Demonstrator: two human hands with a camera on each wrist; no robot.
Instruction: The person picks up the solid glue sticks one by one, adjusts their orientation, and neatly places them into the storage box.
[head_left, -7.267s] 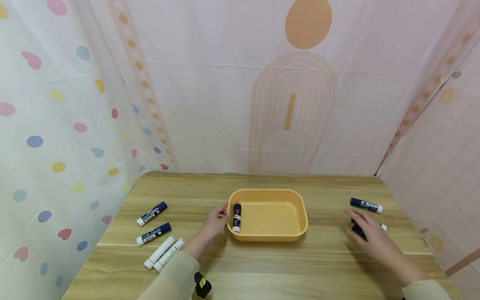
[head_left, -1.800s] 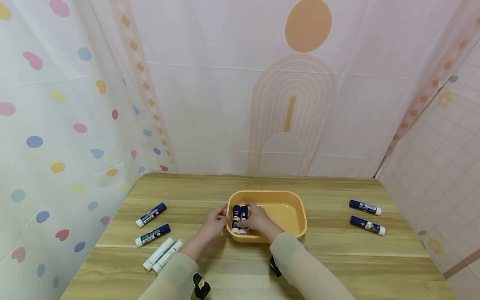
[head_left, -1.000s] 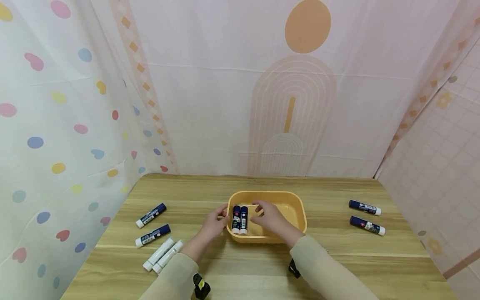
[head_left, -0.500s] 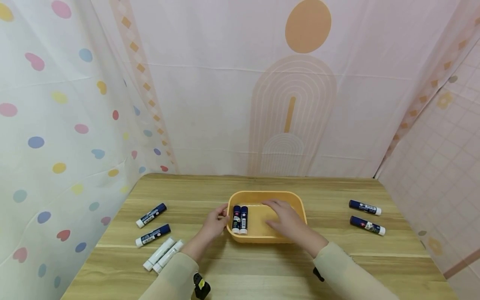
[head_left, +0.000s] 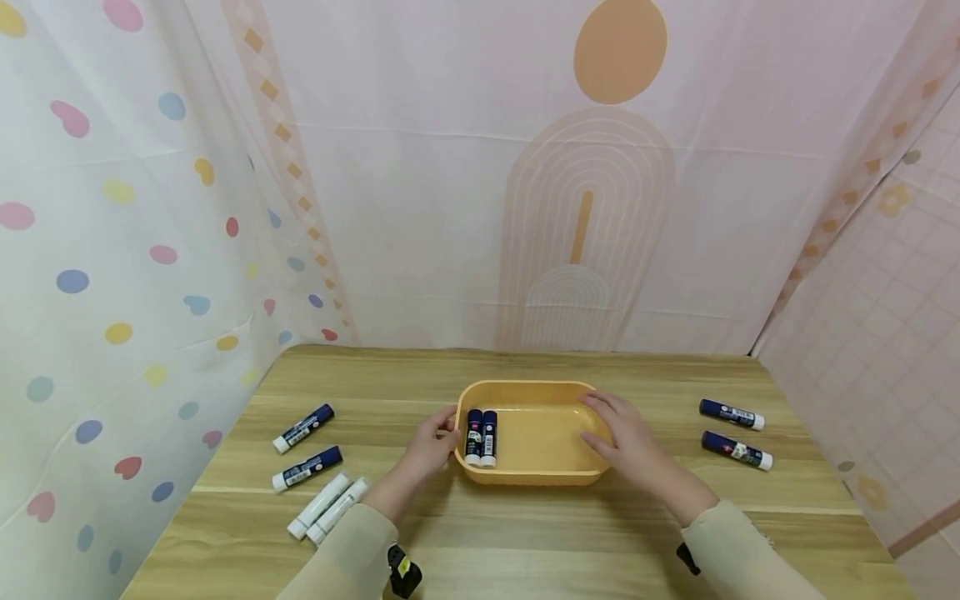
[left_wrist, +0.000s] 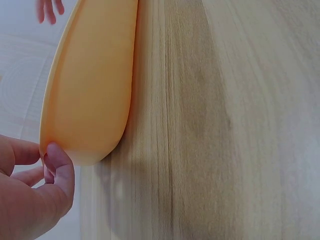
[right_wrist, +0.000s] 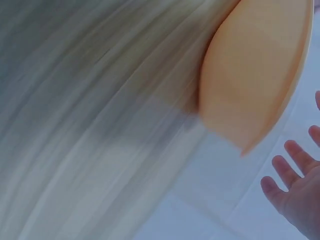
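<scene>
My left hand (head_left: pixel 429 445) pinches the left rim of an orange-yellow plastic tray (head_left: pixel 536 477); in the left wrist view, thumb and fingers (left_wrist: pixel 59 159) meet around that rim. Inside the tray, against its left end, two navy glue sticks with white ends lie side by side: one glue stick (head_left: pixel 474 437) by the wall, the other glue stick (head_left: pixel 489 438) to its right. My right hand (head_left: pixel 628 433) is over the tray's right end, holding nothing. Its fingers are spread apart in the right wrist view, where the hand (right_wrist: pixel 300 192) appears clear of the tray.
Left of the tray lie two navy glue sticks, an upper glue stick (head_left: pixel 303 428) and a lower glue stick (head_left: pixel 307 468), plus white tubes (head_left: pixel 318 505). To the right are another glue stick (head_left: pixel 731 414) and a glue stick (head_left: pixel 737 450). A curtain (head_left: pixel 420 208) hangs behind the table (head_left: pixel 525 542).
A second glue stick came from the right group into the tray. My right hand let it go and moved right to the tray's right end. My left hand stayed on the left rim.
</scene>
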